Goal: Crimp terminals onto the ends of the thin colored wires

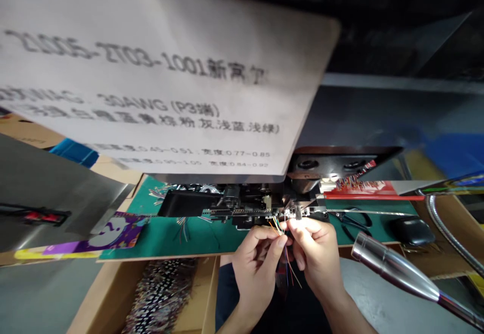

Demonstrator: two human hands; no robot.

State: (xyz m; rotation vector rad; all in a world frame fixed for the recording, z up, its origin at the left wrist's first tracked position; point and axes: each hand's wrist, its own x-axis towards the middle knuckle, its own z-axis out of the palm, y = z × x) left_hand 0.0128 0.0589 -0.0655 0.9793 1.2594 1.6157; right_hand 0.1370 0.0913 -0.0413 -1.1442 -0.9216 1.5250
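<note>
My left hand (259, 258) pinches a bundle of thin coloured wires (278, 226) between thumb and fingers. Orange, yellow and green ends fan out above the grip, and several strands hang loose below it. Close beside it, my right hand (315, 248) has its thumb and forefinger pressed together at the wires, right at the front of a terminal crimping machine (260, 212). The exact strand in that pinch is too small to make out. A punch head (303, 185) of the machine sits just above my right fingertips.
A printed sheet (151, 82) on the machine fills the upper view. Wire bundles lie in a cardboard box (209, 293) at lower left. A metal gooseneck lamp (397, 268) juts in at right, near black-handled scissors (355, 220) on the green mat (151, 241).
</note>
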